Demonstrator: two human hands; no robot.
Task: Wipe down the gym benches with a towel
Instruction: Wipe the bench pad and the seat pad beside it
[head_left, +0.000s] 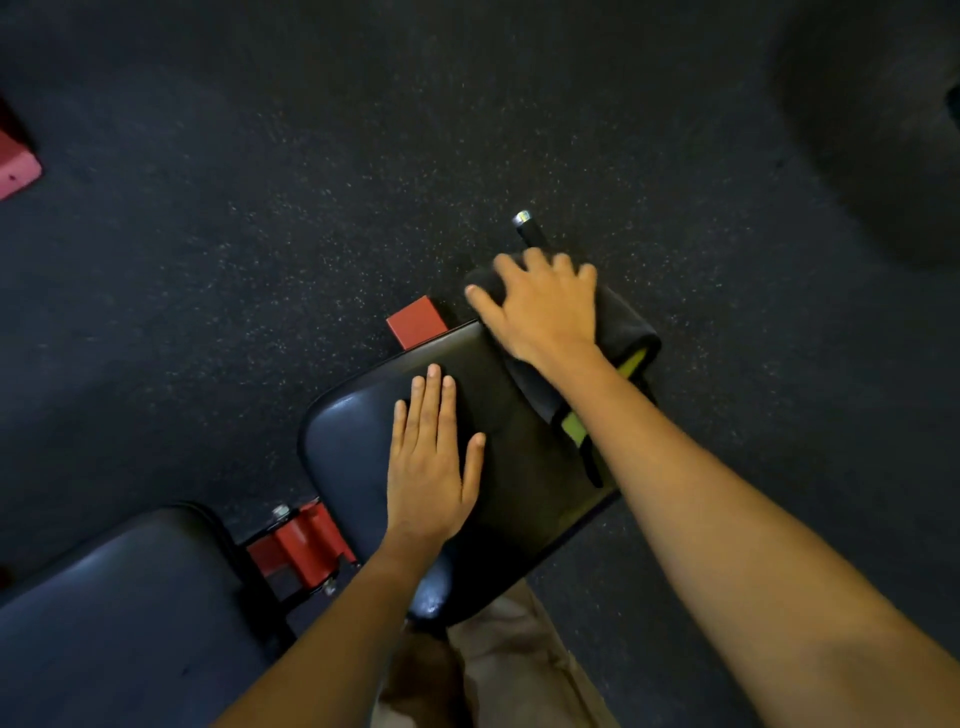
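Seat pad (363, 457) wipe was under way; adjoining pad (119, 597) possibly not yet done.
Right hand (540, 306) gripped the towel (631, 325) at the seat pad's far right corner; left hand (428, 467) lay flat, fingers straight (bracing only).

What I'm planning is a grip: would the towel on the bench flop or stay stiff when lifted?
Probably floppy: the towel bends over the bench corner and bunches under the right hand. Likely light, being thin folded cloth.

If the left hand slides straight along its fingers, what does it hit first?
The left hand crosses bare seat pad to its far edge, then likely meets the red frame end, though possibly lower. The towel lies off that line.
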